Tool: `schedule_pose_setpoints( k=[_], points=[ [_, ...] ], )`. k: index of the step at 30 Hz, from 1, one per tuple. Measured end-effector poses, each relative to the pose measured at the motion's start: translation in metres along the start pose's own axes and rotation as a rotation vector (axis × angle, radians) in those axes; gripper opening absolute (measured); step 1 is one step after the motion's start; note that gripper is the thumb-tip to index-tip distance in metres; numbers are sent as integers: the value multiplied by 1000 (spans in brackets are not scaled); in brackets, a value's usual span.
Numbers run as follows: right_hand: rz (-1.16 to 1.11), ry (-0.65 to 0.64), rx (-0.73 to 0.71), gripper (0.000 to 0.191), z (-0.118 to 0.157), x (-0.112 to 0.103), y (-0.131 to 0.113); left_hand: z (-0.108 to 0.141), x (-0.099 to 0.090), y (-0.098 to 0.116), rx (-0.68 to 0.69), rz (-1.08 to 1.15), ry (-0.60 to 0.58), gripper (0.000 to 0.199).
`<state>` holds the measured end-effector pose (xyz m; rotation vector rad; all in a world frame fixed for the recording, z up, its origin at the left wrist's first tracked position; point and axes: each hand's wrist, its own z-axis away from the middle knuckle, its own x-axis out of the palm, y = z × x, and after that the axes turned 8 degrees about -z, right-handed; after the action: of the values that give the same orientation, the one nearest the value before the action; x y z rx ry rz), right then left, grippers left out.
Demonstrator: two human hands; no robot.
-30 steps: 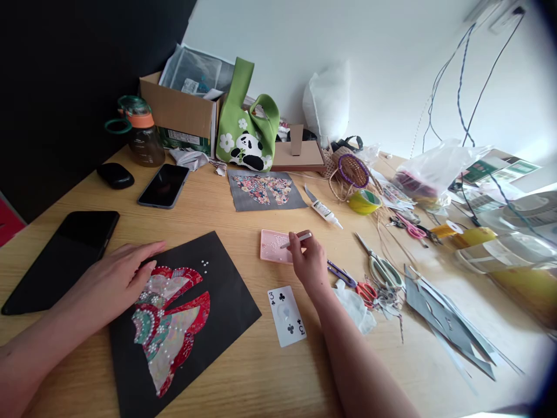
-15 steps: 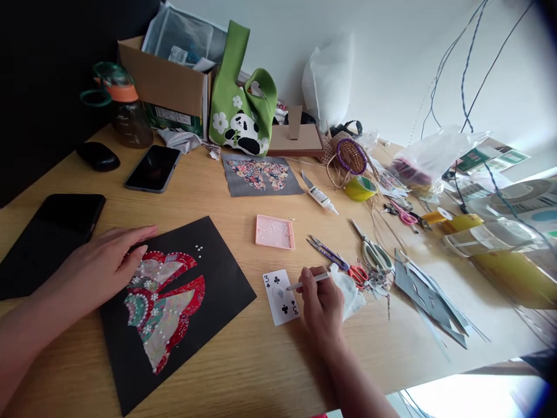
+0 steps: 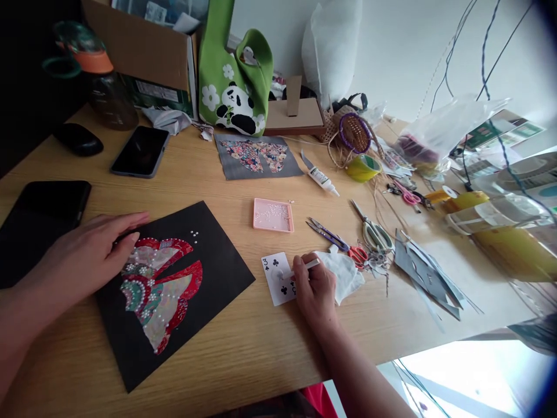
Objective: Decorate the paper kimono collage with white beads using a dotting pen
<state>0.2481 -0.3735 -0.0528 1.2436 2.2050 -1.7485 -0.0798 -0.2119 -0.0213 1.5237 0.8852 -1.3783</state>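
My left hand (image 3: 102,244) rests with fingers apart on the upper left edge of a black sheet (image 3: 213,255). On that sheet lies a red, white and green fabric fan shape (image 3: 167,290) trimmed with pearl beads; a few loose beads (image 3: 194,234) sit above it. My right hand (image 3: 315,287) grips a thin white stick (image 3: 307,267), its tip at a whitish blob on a three of clubs card (image 3: 272,284). Behind the card stands a pink tray (image 3: 273,215) of tiny beads. A crumpled white tissue (image 3: 343,273) lies beside my right hand.
Snips (image 3: 328,235), scissors (image 3: 374,229) and grey paper strips (image 3: 426,273) lie at the right. Farther back are a glue bottle (image 3: 322,180), a grey sheet with a floral piece (image 3: 256,157), tape rolls, a green panda bag (image 3: 237,104), a phone (image 3: 140,152) and a bottle (image 3: 108,87).
The camera view has shifted, so most things appear higher. My right hand and the stick have moved slightly left, the tip still at the card. My left hand stays on the black sheet.
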Motion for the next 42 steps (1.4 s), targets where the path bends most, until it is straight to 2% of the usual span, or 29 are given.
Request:
schedule_pose_setpoints(
  k=[29, 42],
  points=[
    [27, -68, 67, 40, -1, 1, -1, 1, -8, 7, -18, 17, -57, 61],
    [-59, -12, 135, 43, -3, -2, -11, 2, -6, 6, -15, 22, -42, 58]
  ],
)
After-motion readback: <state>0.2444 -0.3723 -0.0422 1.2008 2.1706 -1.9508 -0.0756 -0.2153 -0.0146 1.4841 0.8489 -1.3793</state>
